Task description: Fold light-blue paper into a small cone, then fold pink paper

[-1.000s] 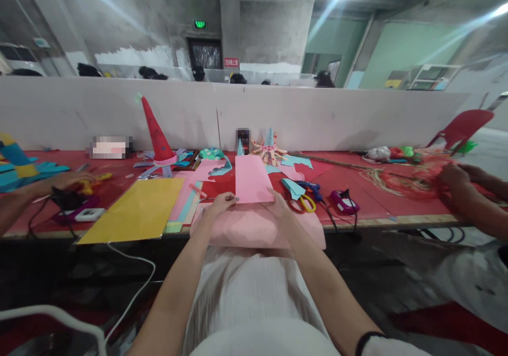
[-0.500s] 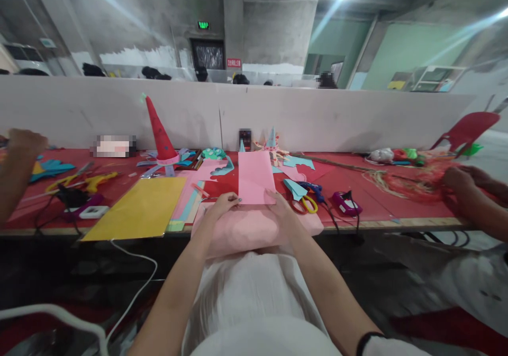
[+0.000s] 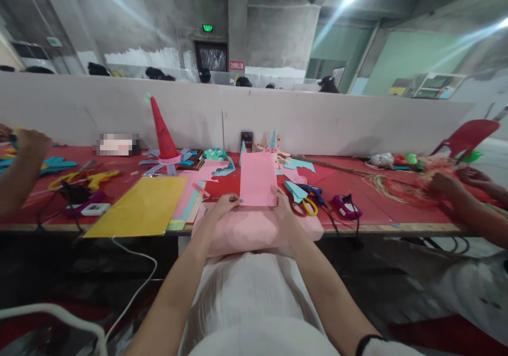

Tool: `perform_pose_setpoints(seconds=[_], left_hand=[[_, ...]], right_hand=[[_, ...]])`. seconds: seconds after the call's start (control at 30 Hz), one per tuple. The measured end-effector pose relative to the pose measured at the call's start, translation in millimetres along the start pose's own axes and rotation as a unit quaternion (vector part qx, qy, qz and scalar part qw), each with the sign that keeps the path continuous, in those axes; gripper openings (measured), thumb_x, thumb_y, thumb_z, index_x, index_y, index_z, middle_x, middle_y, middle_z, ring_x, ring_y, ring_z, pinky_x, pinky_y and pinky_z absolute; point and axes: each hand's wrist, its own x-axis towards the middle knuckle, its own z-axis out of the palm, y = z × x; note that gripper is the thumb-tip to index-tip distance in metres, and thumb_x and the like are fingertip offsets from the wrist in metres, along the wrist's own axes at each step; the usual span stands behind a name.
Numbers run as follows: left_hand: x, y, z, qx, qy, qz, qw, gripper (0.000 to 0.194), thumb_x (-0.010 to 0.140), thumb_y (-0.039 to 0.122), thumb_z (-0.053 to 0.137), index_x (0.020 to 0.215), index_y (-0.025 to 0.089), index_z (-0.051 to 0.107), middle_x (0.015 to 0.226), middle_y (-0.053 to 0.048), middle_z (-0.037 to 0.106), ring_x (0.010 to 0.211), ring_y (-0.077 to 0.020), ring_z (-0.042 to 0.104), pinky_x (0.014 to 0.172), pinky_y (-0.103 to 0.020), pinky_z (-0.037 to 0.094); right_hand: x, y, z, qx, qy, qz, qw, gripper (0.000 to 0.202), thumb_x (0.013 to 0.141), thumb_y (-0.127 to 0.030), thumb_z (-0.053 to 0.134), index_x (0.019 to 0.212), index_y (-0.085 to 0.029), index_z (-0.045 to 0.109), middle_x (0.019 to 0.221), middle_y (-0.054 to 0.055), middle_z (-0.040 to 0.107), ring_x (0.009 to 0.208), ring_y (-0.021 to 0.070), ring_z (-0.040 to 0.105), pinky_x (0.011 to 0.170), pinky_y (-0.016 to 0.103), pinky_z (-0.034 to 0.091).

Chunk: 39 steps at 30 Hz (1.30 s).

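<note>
A pink sheet of paper is held upright in front of me, just above a pale pink cushion-like bundle at the table edge. My left hand pinches its lower left corner, and my right hand grips its lower right side. Right of the paper lie a folded light-blue paper piece, scissors with a yellow handle loop and a blue glue gun. On the left is a yellow sheet beside stacked coloured papers.
A red paper cone hat stands at the back left, a small blue cone at the back middle. Purple boxes with cords lie on the red table. Other people's hands work at far left and far right, over red netting.
My right hand's fingers have shifted slightly up along the sheet's right edge. The person's hands at right have moved in the netting. The view has shifted a little.
</note>
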Motion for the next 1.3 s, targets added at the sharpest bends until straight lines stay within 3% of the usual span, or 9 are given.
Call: perform_pose_setpoints(seconds=[0.1, 0.2, 0.47, 0.7, 0.93, 1.1, 1.2, 1.3], left_hand=[[0.6, -2.6, -1.2, 0.018, 0.0, -0.003, 1.0, 0.028, 0.055, 0.039, 0.066, 0.059, 0.016, 0.051, 0.056, 0.002, 0.053, 0.054, -0.0109, 0.048, 0.055, -0.025, 0.042], [1.5, -7.0, -3.1, 0.036, -0.004, -0.004, 0.999, 0.027, 0.056, 0.038, 0.065, 0.061, 0.016, 0.05, 0.058, 0.002, 0.054, 0.056, -0.0104, 0.049, 0.056, -0.024, 0.042], [6.5, -26.2, -8.0, 0.055, -0.026, 0.012, 0.998, 0.022, 0.064, 0.036, 0.059, 0.065, 0.015, 0.052, 0.059, 0.001, 0.054, 0.057, -0.0111, 0.052, 0.057, -0.024, 0.042], [9.2, -30.3, -7.6, 0.073, -0.03, 0.021, 0.997, 0.021, 0.066, 0.034, 0.059, 0.064, 0.015, 0.051, 0.057, 0.002, 0.053, 0.055, -0.0106, 0.052, 0.057, -0.024, 0.042], [10.9, -32.9, -3.2, 0.049, 0.001, 0.015, 0.999, 0.024, 0.06, 0.037, 0.062, 0.062, 0.016, 0.05, 0.056, 0.001, 0.054, 0.054, -0.0117, 0.052, 0.056, -0.025, 0.042], [10.6, -31.0, -4.0, 0.032, -0.005, 0.013, 0.999, 0.022, 0.059, 0.035, 0.063, 0.061, 0.016, 0.05, 0.056, 0.002, 0.054, 0.054, -0.0112, 0.051, 0.054, -0.024, 0.041], [8.9, -28.5, -4.7, 0.055, -0.005, 0.015, 0.998, 0.02, 0.062, 0.033, 0.061, 0.061, 0.016, 0.051, 0.055, 0.001, 0.054, 0.054, -0.0114, 0.051, 0.054, -0.024, 0.041], [8.3, -27.1, -4.5, 0.059, 0.01, 0.02, 0.998, 0.019, 0.064, 0.033, 0.059, 0.062, 0.016, 0.051, 0.055, 0.001, 0.054, 0.054, -0.0121, 0.053, 0.055, -0.024, 0.043]], right_hand=[[9.7, -2.6, 0.5, -0.005, 0.046, -0.043, 0.998, 0.027, 0.061, -0.037, 0.065, 0.078, -0.016, 0.061, 0.07, 0.001, 0.064, 0.072, 0.0129, 0.056, 0.069, 0.026, 0.045], [13.2, -0.4, -3.9, -0.027, 0.078, -0.038, 0.996, 0.028, 0.06, -0.039, 0.065, 0.075, -0.015, 0.062, 0.073, 0.001, 0.063, 0.066, 0.0113, 0.054, 0.065, 0.025, 0.044], [22.4, 17.6, -12.7, -0.032, 0.074, -0.071, 0.994, 0.038, 0.061, -0.037, 0.065, 0.091, -0.016, 0.062, 0.078, 0.002, 0.065, 0.073, 0.0126, 0.056, 0.063, 0.024, 0.044], [32.9, 29.4, -16.5, 0.033, 0.086, -0.071, 0.993, 0.032, 0.057, -0.029, 0.066, 0.086, -0.017, 0.061, 0.086, 0.003, 0.065, 0.073, 0.0106, 0.058, 0.066, 0.023, 0.046], [32.5, 25.4, -15.3, 0.059, 0.113, -0.048, 0.991, 0.028, 0.057, -0.025, 0.066, 0.084, -0.017, 0.062, 0.074, 0.0, 0.064, 0.063, 0.0084, 0.058, 0.056, 0.019, 0.045], [34.3, 23.3, -12.9, 0.097, 0.125, -0.023, 0.987, 0.028, 0.055, -0.022, 0.067, 0.083, -0.017, 0.062, 0.077, 0.0, 0.066, 0.067, 0.0097, 0.06, 0.064, 0.021, 0.048], [33.0, 19.3, -12.3, 0.119, 0.102, 0.006, 0.988, 0.03, 0.062, -0.03, 0.065, 0.089, -0.017, 0.06, 0.08, 0.001, 0.067, 0.071, 0.0123, 0.061, 0.068, 0.025, 0.049], [28.3, 13.6, -11.4, 0.163, 0.046, 0.042, 0.985, 0.038, 0.074, -0.049, 0.047, 0.096, -0.02, 0.058, 0.083, 0.002, 0.067, 0.075, 0.0151, 0.063, 0.067, 0.03, 0.051]])
